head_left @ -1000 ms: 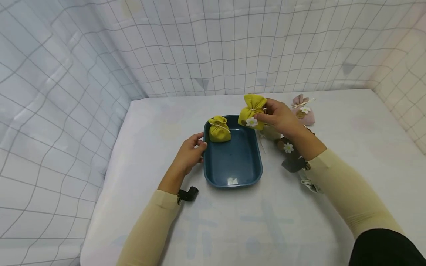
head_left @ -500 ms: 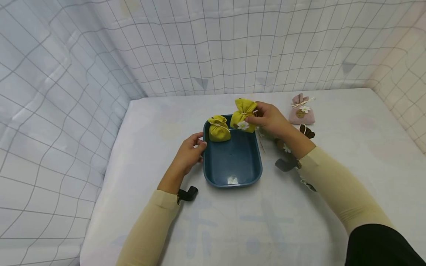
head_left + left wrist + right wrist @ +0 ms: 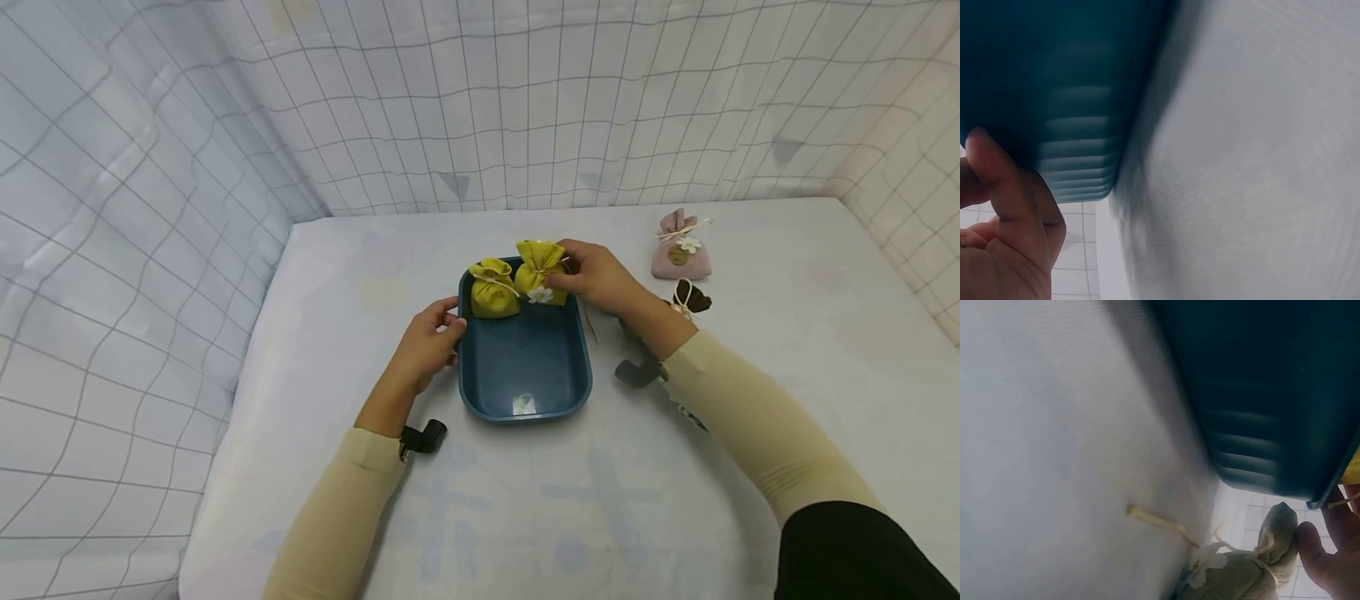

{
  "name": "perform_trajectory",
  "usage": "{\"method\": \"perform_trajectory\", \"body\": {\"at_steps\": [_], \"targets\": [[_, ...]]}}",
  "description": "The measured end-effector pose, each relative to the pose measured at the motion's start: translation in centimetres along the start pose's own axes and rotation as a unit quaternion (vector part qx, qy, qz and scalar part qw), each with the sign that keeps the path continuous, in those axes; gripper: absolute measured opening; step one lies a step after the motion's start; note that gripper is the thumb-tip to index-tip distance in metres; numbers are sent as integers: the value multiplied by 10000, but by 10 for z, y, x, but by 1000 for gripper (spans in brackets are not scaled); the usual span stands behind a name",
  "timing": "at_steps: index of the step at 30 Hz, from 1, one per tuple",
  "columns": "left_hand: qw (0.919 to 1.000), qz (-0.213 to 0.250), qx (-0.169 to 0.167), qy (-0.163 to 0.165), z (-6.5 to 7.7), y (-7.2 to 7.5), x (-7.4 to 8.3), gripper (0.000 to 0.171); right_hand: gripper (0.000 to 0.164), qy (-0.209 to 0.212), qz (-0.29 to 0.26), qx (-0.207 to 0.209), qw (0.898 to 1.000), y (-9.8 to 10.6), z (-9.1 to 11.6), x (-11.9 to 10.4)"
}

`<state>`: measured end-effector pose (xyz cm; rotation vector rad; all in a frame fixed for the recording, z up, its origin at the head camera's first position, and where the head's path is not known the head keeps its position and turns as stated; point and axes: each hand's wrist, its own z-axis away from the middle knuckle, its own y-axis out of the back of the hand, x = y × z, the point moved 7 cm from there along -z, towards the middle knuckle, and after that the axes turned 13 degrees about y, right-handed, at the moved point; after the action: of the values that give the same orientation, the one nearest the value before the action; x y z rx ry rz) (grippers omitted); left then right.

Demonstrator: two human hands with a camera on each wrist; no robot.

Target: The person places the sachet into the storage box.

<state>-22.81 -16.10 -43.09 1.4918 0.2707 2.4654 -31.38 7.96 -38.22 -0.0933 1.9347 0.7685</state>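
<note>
Thumb and fingers of my left hand [image 3: 427, 343] hold the left rim of a blue rectangular tray [image 3: 525, 367]. The left wrist view shows these fingers [image 3: 1007, 194] against the tray's outer wall [image 3: 1079, 125]. In the tray's far left corner sits a yellow drawstring pouch [image 3: 493, 292]. My right hand [image 3: 600, 277] pinches a second yellow drawstring pouch [image 3: 538, 265] with a white flower, at the far right corner beside the first. Whether its base touches the tray floor I cannot tell. Only a sliver of yellow pouch [image 3: 1352, 470] shows in the right wrist view.
A pink pouch [image 3: 681, 250] stands at the table's far right, and a dark brown pouch [image 3: 692, 297] lies partly under my right wrist. Close to the tray's right side is a beige pouch [image 3: 1235, 575]. Another pouch [image 3: 692, 417] peeks from beneath the right sleeve.
My right hand has moved left and toward me with the yellow pouch, from above the tray's right rim into its far right corner. The left hand and tray have stayed put.
</note>
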Motion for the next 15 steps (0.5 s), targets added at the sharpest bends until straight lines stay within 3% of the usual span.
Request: {"method": "perform_trajectory", "body": {"at_steps": [15], "targets": [[10000,-4,-12,-79,-1,-1,1,46,31,212,903,-314,9952,-6,2,3]]}}
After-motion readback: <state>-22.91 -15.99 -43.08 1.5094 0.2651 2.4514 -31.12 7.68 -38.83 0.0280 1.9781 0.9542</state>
